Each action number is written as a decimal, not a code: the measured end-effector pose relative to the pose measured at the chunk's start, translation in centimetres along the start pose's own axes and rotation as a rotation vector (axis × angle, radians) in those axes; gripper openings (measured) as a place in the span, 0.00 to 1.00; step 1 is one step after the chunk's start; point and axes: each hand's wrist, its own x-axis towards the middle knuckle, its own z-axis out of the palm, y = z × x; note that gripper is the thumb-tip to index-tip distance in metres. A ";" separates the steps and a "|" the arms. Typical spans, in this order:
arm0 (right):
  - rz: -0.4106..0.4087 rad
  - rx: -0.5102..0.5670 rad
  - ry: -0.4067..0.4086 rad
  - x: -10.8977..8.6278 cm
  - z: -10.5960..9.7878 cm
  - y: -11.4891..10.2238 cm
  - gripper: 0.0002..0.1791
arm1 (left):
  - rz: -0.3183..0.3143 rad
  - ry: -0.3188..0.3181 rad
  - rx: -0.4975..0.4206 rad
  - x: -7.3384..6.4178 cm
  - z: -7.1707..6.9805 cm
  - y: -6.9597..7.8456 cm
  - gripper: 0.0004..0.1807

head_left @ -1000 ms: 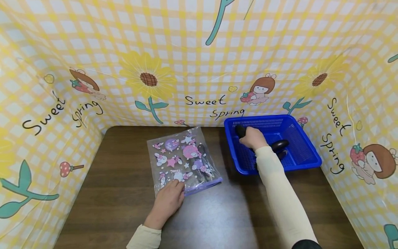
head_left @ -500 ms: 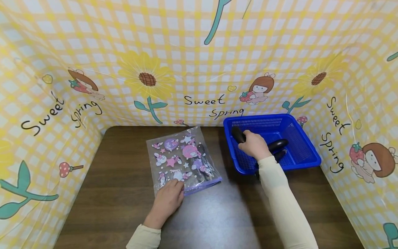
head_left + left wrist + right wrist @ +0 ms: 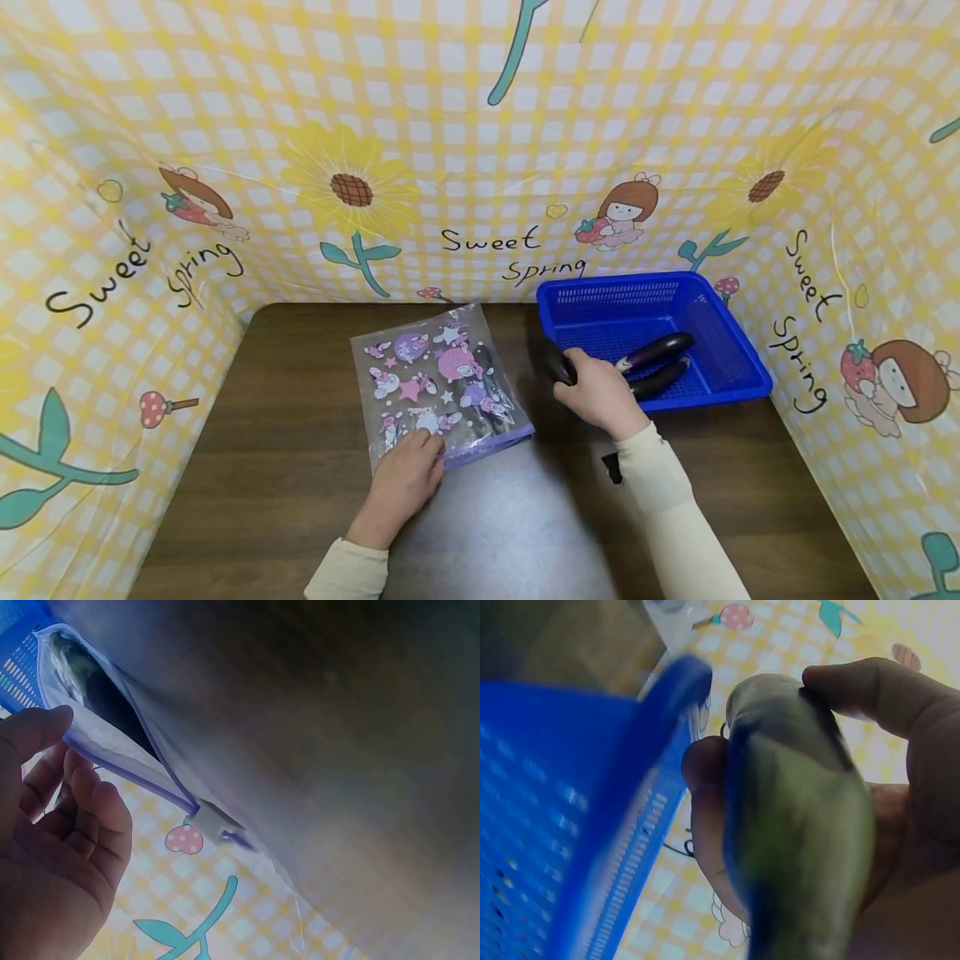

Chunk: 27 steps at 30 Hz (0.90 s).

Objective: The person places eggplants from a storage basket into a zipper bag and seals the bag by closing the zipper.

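My left hand [image 3: 408, 479] pinches the rim of a clear zip bag [image 3: 411, 390] printed with cartoon figures and stars, edged in purple. In the left wrist view, the bag's mouth gapes and a dark eggplant [image 3: 112, 705] lies inside. My right hand [image 3: 596, 387] grips another eggplant [image 3: 795, 817] with thumb and fingers, at the left rim of the blue basket [image 3: 720, 403]. The right wrist view shows its pale greenish end close up, blurred. Two dark purple eggplants, one upper [image 3: 658, 352] and one lower [image 3: 662, 379], lie in the basket.
The brown wooden table [image 3: 247, 450] extends around the bag and basket. A yellow checked cloth [image 3: 480, 167] with sunflowers and cartoon girls walls in the back and both sides. The basket stands against the back right of the table.
My right hand has lifted the eggplant and brought it left and towards me, from inside the basket to its left rim. My left hand and the bag stay nearly still.
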 end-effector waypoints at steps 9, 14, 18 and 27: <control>-0.003 0.033 0.024 -2.2 1.4 -0.6 0.33 | 0.014 0.022 0.001 0.1 -0.1 0.3 0.10; -0.045 0.066 0.058 -3.5 2.5 -0.9 0.31 | 0.024 0.039 0.002 0.1 0.0 0.3 0.10; -0.070 0.124 0.055 -4.5 4.0 -0.8 0.27 | 0.023 0.048 0.002 0.1 0.0 0.3 0.10; -0.155 0.213 -0.032 -6.4 7.4 -0.3 0.26 | 0.015 0.052 0.009 0.2 -0.1 0.4 0.09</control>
